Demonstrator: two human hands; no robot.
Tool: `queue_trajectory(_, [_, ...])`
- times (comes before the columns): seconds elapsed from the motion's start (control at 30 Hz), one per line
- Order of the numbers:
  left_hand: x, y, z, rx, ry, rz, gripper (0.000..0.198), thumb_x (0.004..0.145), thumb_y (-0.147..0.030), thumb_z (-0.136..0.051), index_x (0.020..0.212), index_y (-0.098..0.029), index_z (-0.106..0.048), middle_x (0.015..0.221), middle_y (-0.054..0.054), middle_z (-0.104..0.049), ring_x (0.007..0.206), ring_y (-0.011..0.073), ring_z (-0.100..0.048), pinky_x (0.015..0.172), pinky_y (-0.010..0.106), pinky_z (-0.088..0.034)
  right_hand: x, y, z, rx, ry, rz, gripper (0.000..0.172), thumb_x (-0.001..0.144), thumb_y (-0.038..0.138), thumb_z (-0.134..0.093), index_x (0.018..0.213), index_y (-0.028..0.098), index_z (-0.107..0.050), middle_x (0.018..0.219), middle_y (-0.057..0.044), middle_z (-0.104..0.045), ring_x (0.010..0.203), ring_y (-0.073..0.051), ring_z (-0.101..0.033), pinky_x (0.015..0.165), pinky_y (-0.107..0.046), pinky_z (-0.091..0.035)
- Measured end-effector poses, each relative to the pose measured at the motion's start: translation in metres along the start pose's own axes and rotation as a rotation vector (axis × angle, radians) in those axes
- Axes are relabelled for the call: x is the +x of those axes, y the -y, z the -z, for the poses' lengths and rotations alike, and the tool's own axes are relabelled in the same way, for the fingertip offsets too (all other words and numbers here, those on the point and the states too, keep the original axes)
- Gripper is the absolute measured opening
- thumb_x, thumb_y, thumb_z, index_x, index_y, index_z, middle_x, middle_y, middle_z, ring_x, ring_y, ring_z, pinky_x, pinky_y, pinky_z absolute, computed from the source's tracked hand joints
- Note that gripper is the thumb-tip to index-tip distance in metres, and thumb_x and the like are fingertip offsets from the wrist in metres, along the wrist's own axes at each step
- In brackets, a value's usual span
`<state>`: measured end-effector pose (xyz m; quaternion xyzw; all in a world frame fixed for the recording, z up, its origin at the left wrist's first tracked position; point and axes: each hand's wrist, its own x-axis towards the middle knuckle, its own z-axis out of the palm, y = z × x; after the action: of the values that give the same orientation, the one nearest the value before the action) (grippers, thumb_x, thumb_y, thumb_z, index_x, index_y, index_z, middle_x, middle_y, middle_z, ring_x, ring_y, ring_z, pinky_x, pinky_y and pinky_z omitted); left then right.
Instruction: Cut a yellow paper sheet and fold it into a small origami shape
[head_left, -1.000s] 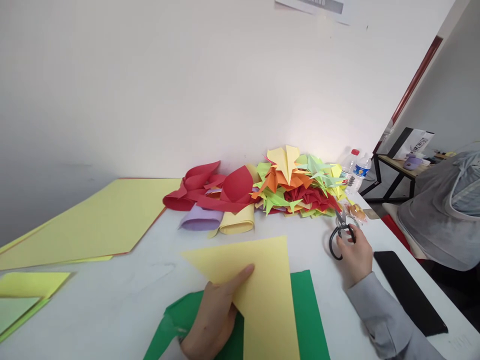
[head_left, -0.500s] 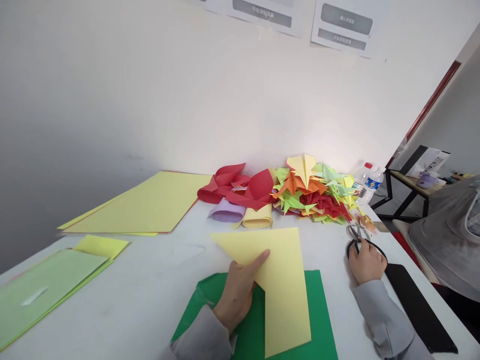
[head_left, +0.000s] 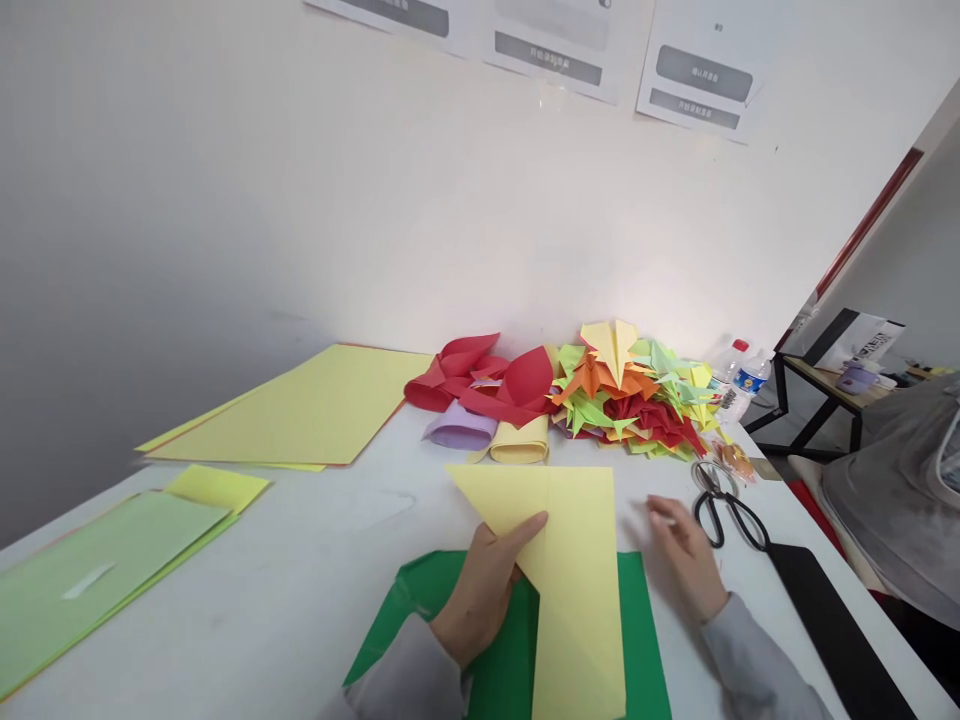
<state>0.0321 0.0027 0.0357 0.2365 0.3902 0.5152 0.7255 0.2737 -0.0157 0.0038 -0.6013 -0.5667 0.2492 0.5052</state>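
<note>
My left hand (head_left: 484, 590) is closed on a pale yellow sheet of paper (head_left: 577, 570), thumb on top and fingers underneath. The sheet has a pointed upper left corner, a slanted cut edge and a faint crease. It lies over a green sheet (head_left: 645, 640). My right hand (head_left: 684, 555) hovers just right of the yellow paper, slightly blurred, fingers loosely bent with nothing seen in them. Black-handled scissors (head_left: 720, 505) rest on the table to the right of that hand, apart from it.
Folded paper pieces (head_left: 630, 390) are heaped by the wall, beside red paper rolls (head_left: 517, 385). Large yellow sheets (head_left: 292, 415) and green sheets (head_left: 112, 560) lie on the left. At right are plastic bottles (head_left: 742, 385), a black strip (head_left: 832, 620) and a person's grey sleeve (head_left: 885, 480).
My right hand has let go of the scissors and moved left toward the yellow paper. The scissors stay on the table. My left hand keeps its hold; the view has shifted slightly.
</note>
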Motion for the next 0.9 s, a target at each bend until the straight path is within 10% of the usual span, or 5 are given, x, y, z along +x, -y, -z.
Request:
queue_trajectory(0.1, [0.000,0.004,0.000,0.031,0.048,0.027,0.065,0.064,-0.026,-0.082,0.123,-0.015,-0.057,0.114,0.015,-0.068,0.098,0.0310,-0.068,0.081,0.041,-0.057,-0.016,0.020,-0.027,0.419,0.241,-0.186,0.041,0.078,0.055,-0.063,0.095,0.018,-0.069,0.089,-0.008,-0.069,0.075,-0.021,-0.060,0.065,-0.032,-0.046])
queue_trajectory(0.53, [0.000,0.012,-0.006,0.162,0.130,-0.013,0.063,0.052,-0.025,-0.087,0.110,-0.015,-0.066,0.112,0.014,-0.069,0.102,0.0331,-0.065,0.086,0.042,-0.054,-0.015,0.013,-0.038,0.663,0.097,-0.404,0.035,0.056,0.041,-0.085,0.057,0.015,-0.063,0.052,0.002,-0.060,0.047,-0.011,-0.049,0.050,-0.024,-0.037])
queue_trajectory(0.9, [0.007,0.014,0.000,0.126,0.173,0.144,0.057,0.051,-0.025,-0.088,0.104,-0.015,-0.068,0.103,0.014,-0.072,0.093,0.0316,-0.069,0.081,0.042,-0.055,-0.017,0.023,-0.040,0.884,0.147,-0.487,0.038,0.067,0.050,-0.077,0.063,0.016,-0.060,0.056,0.002,-0.059,0.052,-0.012,-0.049,0.053,-0.024,-0.038])
